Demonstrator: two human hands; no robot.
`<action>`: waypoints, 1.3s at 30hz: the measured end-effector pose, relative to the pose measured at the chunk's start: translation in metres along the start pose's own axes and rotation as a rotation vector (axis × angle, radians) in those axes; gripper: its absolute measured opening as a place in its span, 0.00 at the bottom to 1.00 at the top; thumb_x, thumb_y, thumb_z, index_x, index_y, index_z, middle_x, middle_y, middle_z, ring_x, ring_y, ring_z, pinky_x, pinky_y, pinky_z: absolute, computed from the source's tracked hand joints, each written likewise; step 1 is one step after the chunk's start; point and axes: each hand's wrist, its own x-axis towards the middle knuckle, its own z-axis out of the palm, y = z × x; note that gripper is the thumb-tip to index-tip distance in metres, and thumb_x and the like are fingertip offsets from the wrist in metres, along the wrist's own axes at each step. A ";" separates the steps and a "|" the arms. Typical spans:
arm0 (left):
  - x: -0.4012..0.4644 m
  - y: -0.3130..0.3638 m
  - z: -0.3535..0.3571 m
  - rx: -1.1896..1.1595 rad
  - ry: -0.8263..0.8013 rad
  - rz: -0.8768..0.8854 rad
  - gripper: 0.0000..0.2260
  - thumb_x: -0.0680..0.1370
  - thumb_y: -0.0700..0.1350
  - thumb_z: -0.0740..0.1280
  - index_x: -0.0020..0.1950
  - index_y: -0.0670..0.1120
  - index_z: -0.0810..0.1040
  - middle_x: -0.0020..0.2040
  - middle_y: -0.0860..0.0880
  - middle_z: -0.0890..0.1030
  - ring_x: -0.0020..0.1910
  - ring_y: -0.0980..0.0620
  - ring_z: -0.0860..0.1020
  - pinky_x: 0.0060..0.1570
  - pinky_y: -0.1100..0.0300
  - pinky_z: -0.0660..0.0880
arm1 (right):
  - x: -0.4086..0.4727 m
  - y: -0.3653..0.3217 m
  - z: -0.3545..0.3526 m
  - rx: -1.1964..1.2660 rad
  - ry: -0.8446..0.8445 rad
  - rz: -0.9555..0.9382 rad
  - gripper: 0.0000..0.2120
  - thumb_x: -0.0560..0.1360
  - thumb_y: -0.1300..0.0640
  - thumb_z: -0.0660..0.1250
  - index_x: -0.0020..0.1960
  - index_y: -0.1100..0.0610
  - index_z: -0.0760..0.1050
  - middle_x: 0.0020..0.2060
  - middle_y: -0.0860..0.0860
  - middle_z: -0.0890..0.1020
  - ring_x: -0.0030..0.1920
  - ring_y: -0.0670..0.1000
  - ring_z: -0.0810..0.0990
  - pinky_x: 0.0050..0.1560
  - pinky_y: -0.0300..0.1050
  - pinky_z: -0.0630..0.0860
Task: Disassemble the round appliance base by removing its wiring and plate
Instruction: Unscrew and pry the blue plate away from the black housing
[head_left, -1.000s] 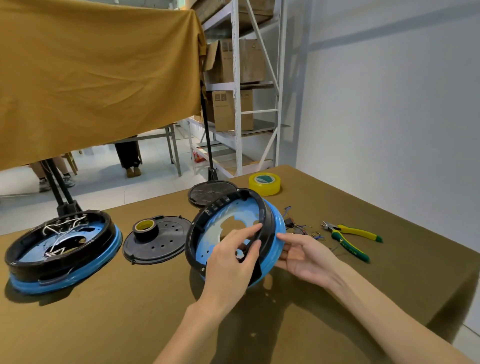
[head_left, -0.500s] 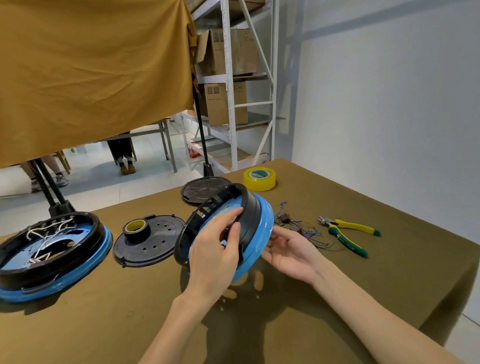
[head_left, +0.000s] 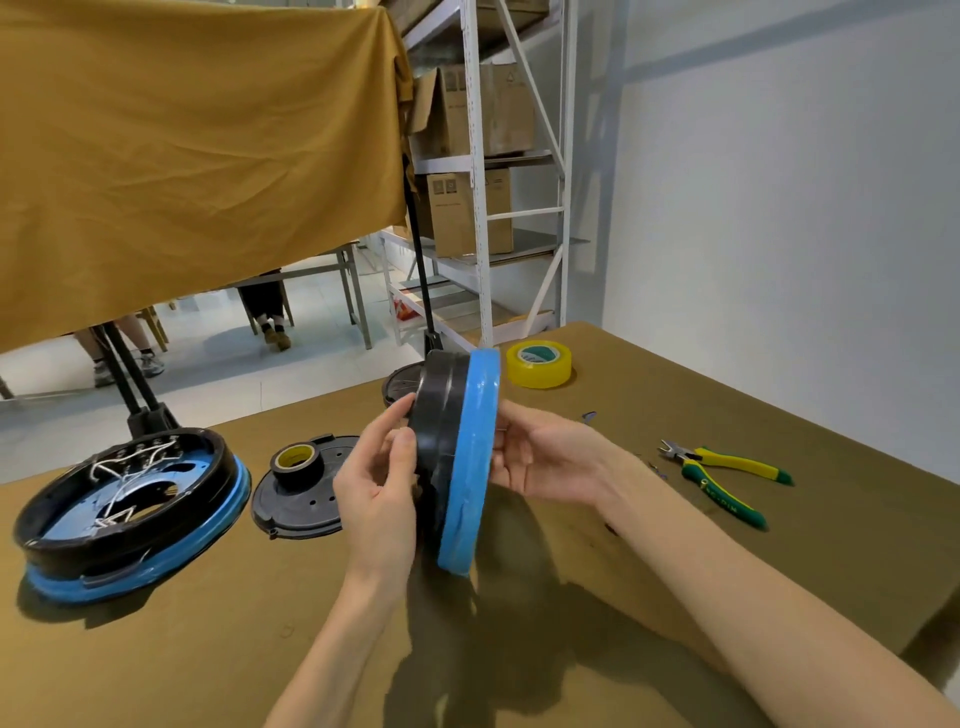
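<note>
Item in hand: round base (head_left: 457, 462), black ring with a blue rim, being held on edge above the middle of the table (head_left: 675, 613), its open side facing left and out of sight. The left hand (head_left: 382, 483) is gripping the black ring, thumb and fingers curled round its near edge; the right hand (head_left: 543, 457) is cupping the blue side from behind, fingers bent against it. Advice for this step: the right hand ought to be steadying the base while the left is working wires or plate free, pulling evenly so nothing snaps. Lying near the right edge: pliers (head_left: 722, 480), green and yellow; lettering on a handle is too small to read. Yellow tape roll (head_left: 539, 364) at the far edge: label print unreadable.
</note>
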 end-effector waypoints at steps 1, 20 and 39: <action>0.000 -0.002 -0.003 -0.088 0.055 -0.067 0.14 0.85 0.40 0.61 0.66 0.53 0.81 0.55 0.53 0.86 0.56 0.53 0.84 0.50 0.60 0.82 | 0.005 -0.006 0.009 -0.086 0.015 0.011 0.12 0.80 0.53 0.68 0.57 0.60 0.82 0.45 0.54 0.83 0.42 0.49 0.82 0.46 0.41 0.80; 0.006 -0.028 -0.064 -0.096 -0.263 -1.156 0.38 0.78 0.70 0.60 0.52 0.34 0.85 0.51 0.36 0.86 0.47 0.40 0.86 0.45 0.50 0.82 | 0.043 0.034 0.034 -1.579 0.315 0.069 0.07 0.79 0.55 0.65 0.48 0.58 0.80 0.38 0.55 0.85 0.34 0.51 0.86 0.30 0.41 0.82; 0.002 -0.039 -0.058 -0.011 -0.323 -1.087 0.26 0.74 0.63 0.72 0.47 0.38 0.85 0.37 0.43 0.86 0.36 0.46 0.86 0.36 0.56 0.83 | 0.051 0.056 0.023 -1.714 0.358 -0.126 0.14 0.78 0.48 0.70 0.44 0.58 0.81 0.39 0.53 0.83 0.40 0.51 0.79 0.40 0.49 0.76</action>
